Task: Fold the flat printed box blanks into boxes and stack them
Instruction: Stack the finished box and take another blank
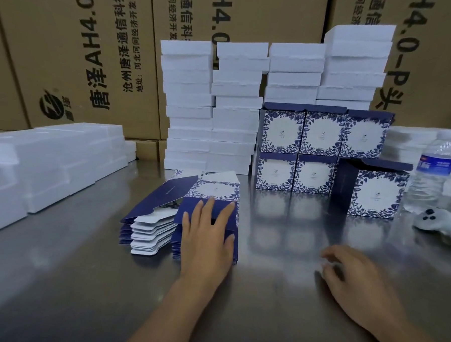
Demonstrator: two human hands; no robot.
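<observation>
Left grip (207, 243), flat and open on the blanks (163, 196), should peel just the top one beneath it; right grip (352, 279) beside hangs loose, empty.

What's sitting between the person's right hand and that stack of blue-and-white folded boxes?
Nothing: in the head view, only bare metal table lies between the right hand and the folded boxes.

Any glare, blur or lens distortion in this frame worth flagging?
Head view: the steel table mirrors the folded boxes; white foam blocks at left are washed out; the right hand is motion-blurred, the left hand sharp; edges bow from the wide lens.
</observation>
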